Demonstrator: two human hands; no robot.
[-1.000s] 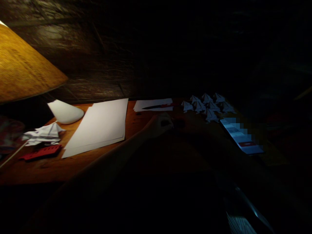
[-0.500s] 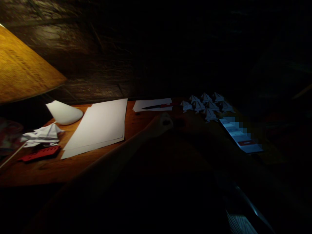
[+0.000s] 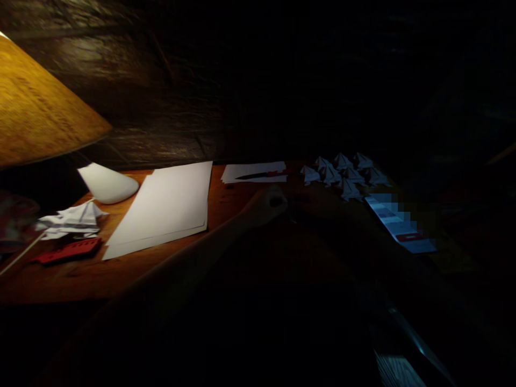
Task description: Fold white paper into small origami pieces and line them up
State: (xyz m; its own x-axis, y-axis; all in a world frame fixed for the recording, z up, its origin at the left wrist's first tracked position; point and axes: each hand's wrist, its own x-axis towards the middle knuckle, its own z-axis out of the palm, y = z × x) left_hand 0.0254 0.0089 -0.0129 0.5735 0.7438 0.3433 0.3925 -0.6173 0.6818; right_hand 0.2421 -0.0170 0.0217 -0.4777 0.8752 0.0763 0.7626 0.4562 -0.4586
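Note:
In the dim middle of the table, my left hand [image 3: 266, 205] is closed, its fingers curled and facing right. My right hand [image 3: 316, 207] is almost lost in shadow just beside it, and its fingers cannot be made out. Between the two hands a small pale bit [image 3: 292, 217] shows, perhaps a paper edge; the rest of it is hidden. Beyond the hands lies a knife [image 3: 260, 175] with a dark blade and red handle, on a small stack of paper [image 3: 242, 171]. Several folded paper figures [image 3: 349, 174] stand in a cluster behind my right hand.
Large white sheets [image 3: 161, 207] lie on the wooden table [image 3: 133, 282] at left. Further left are a lamp with a yellow shade [image 3: 44, 107] and white base [image 3: 107, 184], a crumpled striped paper [image 3: 74, 220] and a red object [image 3: 70, 251]. A lit phone [image 3: 397, 226] lies right.
The view has shifted very slightly. A small pale bit now shows below and between my hands. My hands stay close together in nearly the same place.

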